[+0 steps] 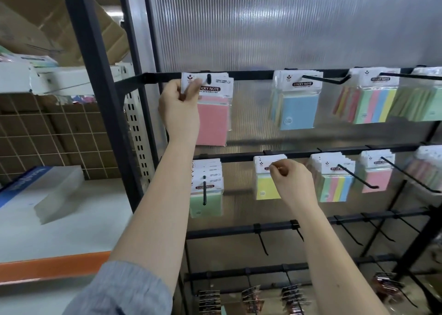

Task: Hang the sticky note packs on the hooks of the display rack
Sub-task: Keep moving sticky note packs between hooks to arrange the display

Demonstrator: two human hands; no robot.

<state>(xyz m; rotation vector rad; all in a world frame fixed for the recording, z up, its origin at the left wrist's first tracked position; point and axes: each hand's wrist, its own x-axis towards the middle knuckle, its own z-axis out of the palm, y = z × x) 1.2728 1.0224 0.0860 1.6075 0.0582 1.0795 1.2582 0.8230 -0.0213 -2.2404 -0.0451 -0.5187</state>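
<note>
My left hand (179,106) pinches the white header card of a pink sticky note pack (212,121), which sits on a black hook (209,78) at the left end of the rack's top bar. Lower down, my right hand (290,182) grips the header of a yellow sticky note pack (266,185) hanging from the second bar; its hook is hidden behind my fingers. Other packs hang nearby: green (207,190), blue (297,109), and striped multicolour (334,183).
The black display rack (251,74) has a ribbed translucent back panel. Long bare hooks (363,176) stick out on the right and on the lower bars. Dark packets (251,298) hang at the bottom. A white shelf (59,233) with boxes stands left.
</note>
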